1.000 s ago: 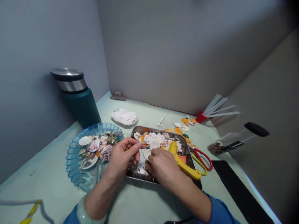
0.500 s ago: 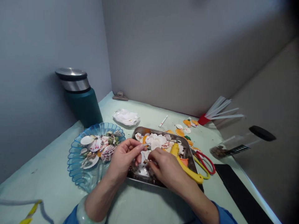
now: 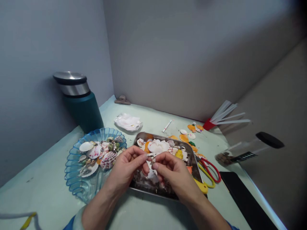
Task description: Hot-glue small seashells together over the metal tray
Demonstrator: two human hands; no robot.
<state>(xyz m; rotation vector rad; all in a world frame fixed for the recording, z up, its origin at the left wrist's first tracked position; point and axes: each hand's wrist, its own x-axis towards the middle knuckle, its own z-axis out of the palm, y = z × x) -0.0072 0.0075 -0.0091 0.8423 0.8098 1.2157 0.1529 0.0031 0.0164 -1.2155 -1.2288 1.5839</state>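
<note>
My left hand (image 3: pixel 124 167) and my right hand (image 3: pixel 174 174) meet fingertip to fingertip over a metal tray (image 3: pixel 192 157) of seashells. Both pinch a small shell piece (image 3: pixel 151 156) between thumb and fingers, held just above the tray. The tray holds white, orange and patterned shells (image 3: pixel 158 146) and a yellow glue gun (image 3: pixel 200 185), partly hidden by my right hand. A blue glass dish (image 3: pixel 72 169) with several patterned shells sits left of my left hand.
A teal flask (image 3: pixel 80 105) with a steel lid stands at the back left. Red and yellow scissors (image 3: pixel 211 171), loose orange shells (image 3: pixel 189 134), a clear jar (image 3: pixel 247 148) lying on its side, glue sticks (image 3: pixel 225 115), crumpled white plastic (image 3: pixel 128 122) and a black slab (image 3: pixel 242 195) surround the tray.
My right hand has lifted off the tray floor and come up to meet my left hand's fingertips. The view has shifted slightly.
</note>
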